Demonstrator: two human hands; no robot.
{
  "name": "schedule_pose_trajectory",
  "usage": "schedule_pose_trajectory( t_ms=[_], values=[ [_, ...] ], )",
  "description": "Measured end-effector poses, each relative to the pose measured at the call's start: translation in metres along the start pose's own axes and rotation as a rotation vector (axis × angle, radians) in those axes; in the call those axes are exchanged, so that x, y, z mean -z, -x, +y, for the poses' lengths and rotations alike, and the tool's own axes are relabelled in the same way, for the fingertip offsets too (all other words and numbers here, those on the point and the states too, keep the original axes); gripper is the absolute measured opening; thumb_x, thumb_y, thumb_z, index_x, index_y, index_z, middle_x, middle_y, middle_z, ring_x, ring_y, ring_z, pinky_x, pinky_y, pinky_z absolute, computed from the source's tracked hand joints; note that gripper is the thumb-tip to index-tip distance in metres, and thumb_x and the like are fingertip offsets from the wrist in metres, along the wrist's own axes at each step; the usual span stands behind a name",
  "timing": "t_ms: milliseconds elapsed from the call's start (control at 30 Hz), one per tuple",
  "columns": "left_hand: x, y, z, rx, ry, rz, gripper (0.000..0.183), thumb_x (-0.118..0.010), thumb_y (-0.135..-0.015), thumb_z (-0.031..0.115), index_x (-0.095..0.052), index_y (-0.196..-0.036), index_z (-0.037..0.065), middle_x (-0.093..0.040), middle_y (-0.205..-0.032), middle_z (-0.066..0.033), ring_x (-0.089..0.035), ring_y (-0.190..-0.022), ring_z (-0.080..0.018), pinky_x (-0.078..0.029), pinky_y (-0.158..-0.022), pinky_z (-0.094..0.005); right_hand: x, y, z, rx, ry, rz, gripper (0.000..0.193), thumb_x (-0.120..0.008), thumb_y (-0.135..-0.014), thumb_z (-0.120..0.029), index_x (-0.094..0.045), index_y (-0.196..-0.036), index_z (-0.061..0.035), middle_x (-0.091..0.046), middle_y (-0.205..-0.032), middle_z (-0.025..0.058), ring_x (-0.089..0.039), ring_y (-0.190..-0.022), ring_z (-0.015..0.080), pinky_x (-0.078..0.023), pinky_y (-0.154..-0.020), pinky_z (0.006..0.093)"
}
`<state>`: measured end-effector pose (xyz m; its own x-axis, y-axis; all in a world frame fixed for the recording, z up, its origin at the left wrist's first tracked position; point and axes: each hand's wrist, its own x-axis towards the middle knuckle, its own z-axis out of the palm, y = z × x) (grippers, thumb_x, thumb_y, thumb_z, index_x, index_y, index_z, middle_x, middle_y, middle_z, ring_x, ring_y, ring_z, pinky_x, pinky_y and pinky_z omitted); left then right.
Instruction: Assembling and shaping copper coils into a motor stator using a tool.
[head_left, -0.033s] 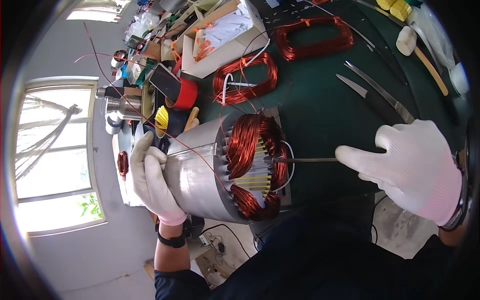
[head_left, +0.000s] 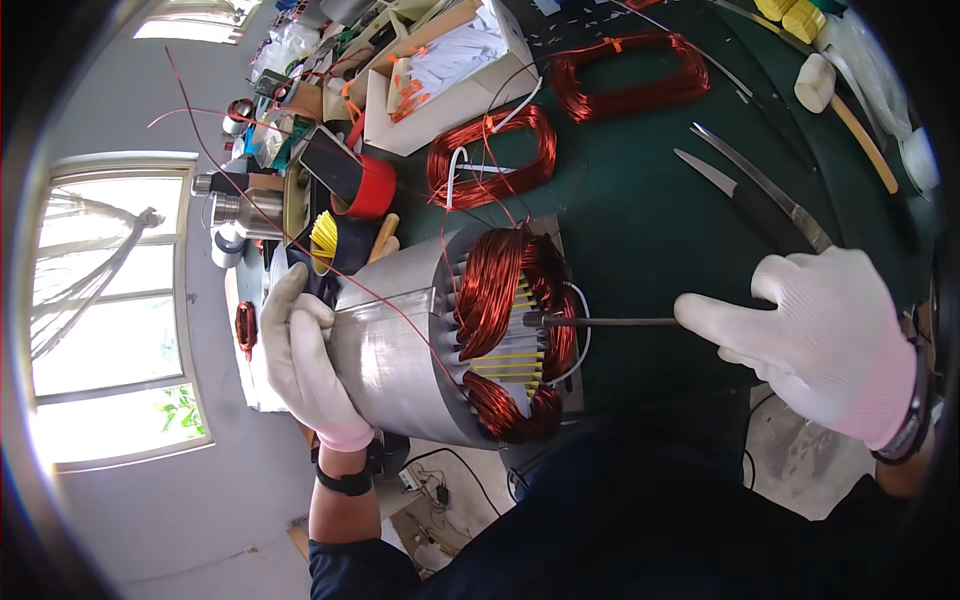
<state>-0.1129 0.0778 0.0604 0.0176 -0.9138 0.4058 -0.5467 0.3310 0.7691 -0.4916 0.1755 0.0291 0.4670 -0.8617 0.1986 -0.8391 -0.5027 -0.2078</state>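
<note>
A grey metal motor stator [head_left: 385, 350] lies on its side in front of me, its open end turned right. Bundles of red-brown copper wire [head_left: 492, 295] bulge from its slots, where yellow slot liners [head_left: 508, 367] show. My left hand [head_left: 307, 360], in a white glove, is closed on the stator's left end. My right hand [head_left: 800, 335], also gloved, grips a long thin metal rod tool [head_left: 625, 322]; its handle is hidden in the palm. The rod's wider tip reaches into the stator's opening, between the wire bundles. A loose copper wire [head_left: 385, 300] runs across the stator.
Two wound copper coils [head_left: 630, 105] lie behind the stator on the dark green tabletop [head_left: 640, 220]. A box of white strips [head_left: 450, 60] stands at the back left, near a red tape roll [head_left: 372, 190]. Scissors [head_left: 770, 190] and a mallet [head_left: 845, 115] lie at right.
</note>
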Motion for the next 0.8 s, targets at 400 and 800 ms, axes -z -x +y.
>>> schedule_pose_trajectory(
  t_ms=[400,800],
  values=[
    [-0.001,-0.001,-0.001,-0.042,-0.064,-0.023,0.04,-0.043,-0.11,0.01,-0.057,-0.143,-0.008,-0.051,-0.089,0.002,-0.042,-0.077,-0.0043,-0.037,-0.073,-0.0201,-0.036,0.026,-0.02,-0.032,0.087,0.023,0.057,-0.073,-0.078,-0.017,-0.075,-0.132,-0.0327,-0.041,-0.074,0.0004,-0.047,-0.059,0.0148,-0.038,-0.052,0.0313],
    [0.004,0.0,-0.008,-0.032,-0.028,-0.04,0.043,-0.038,-0.114,0.016,-0.055,-0.143,-0.011,-0.049,-0.089,-0.0002,-0.045,-0.082,-0.0062,-0.038,-0.078,-0.0222,-0.027,-0.015,0.005,-0.008,-0.116,0.019,0.043,-0.076,-0.076,-0.018,-0.079,-0.118,-0.0234,-0.045,-0.068,0.0028,-0.056,-0.056,0.0214,-0.043,-0.049,0.036]
  ],
)
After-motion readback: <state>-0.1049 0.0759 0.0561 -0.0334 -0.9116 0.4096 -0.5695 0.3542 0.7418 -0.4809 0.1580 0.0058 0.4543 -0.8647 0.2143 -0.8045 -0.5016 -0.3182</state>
